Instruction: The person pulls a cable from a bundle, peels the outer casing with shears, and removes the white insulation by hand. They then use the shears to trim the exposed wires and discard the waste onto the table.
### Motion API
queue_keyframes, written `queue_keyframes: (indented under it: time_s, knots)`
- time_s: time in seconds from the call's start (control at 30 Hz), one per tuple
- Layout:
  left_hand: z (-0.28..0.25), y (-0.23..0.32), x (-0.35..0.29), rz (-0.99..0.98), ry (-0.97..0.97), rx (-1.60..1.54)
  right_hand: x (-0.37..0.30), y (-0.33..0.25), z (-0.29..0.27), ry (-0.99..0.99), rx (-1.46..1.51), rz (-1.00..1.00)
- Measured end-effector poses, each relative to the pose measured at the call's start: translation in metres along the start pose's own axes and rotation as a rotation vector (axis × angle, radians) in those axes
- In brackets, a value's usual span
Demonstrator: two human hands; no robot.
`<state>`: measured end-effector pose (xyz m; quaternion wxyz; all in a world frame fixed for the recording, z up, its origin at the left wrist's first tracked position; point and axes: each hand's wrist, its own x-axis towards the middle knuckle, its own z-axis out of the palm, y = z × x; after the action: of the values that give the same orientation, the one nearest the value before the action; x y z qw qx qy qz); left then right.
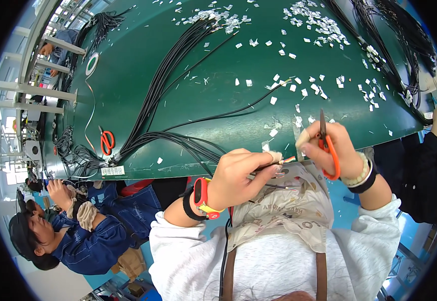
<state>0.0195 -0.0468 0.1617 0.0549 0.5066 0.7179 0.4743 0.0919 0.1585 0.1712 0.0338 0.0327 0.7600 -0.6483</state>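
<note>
Left hand [243, 175]: fingers pinched together on a black cable's stripped end, coloured conductors [289, 160] exposed, at the near edge of the green desk [203, 108]. Right hand [343, 148]: fingers closed round orange-handled scissors [333, 156]. Risk: blades swung carelessly could nick conductors or skin; loose pinch, cable slips. Desk strewn with white scraps [321, 27], black cable bundle [160, 80]; denim-clad co-worker [93, 246] at left

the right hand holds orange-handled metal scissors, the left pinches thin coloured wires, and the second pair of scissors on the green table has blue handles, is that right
One thing is off: the head view shows that the second pair of scissors on the green table has orange handles, not blue. The rest stands.
</note>
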Motion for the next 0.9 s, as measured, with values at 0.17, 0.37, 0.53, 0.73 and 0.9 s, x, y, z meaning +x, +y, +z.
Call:
queue_keyframes:
  time_s: [0.17, 0.37, 0.53, 0.73, 0.9]
  knots:
    - [0.001, 0.005, -0.001, -0.202, 0.081, -0.235, 0.001, -0.005, 0.015, 0.011, -0.054, -0.307]
    - [-0.004, 0.012, 0.002, -0.288, 0.006, -0.346, 0.007, -0.006, 0.024, 0.04, -0.018, -0.331]
    - [-0.01, 0.011, 0.002, -0.628, -0.117, -0.792, 0.006, -0.007, 0.017, 0.024, -0.064, -0.379]
    - [0.01, 0.003, 0.001, -0.324, 0.041, -0.802, -0.01, -0.013, 0.026, 0.107, -0.032, -0.377]
    - [0.018, -0.001, 0.003, -0.218, 0.084, -0.627, -0.005, -0.008, 0.027, 0.208, -0.274, -0.504]
